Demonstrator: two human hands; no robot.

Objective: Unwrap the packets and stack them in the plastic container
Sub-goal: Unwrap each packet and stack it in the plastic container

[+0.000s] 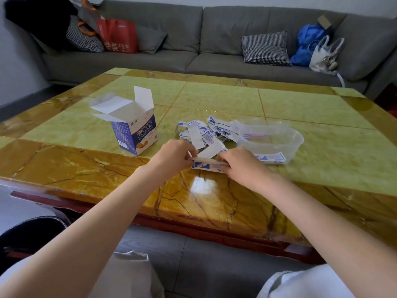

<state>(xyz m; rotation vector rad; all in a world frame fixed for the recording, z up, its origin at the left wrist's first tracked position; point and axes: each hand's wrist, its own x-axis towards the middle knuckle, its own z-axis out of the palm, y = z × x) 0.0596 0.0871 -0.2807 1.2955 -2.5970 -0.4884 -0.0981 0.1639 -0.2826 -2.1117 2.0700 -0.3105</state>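
Both hands hold one blue-and-white packet [204,164] just above the table, near its front edge. My left hand [173,157] pinches its left end and my right hand [240,163] pinches its right end, with the wrapper partly peeled apart between them. Behind my hands lies a loose pile of packets [207,132]. To the right of the pile stands the clear plastic container [297,139], with a few pieces inside it. A single packet [271,157] shows at the container's front wall.
An open blue-and-white cardboard box [134,131] stands left of the pile. The glossy yellow-green table [214,97] stretches wide behind. A grey sofa [193,50] with cushions and bags runs along the far side. My knees are below the table's front edge.
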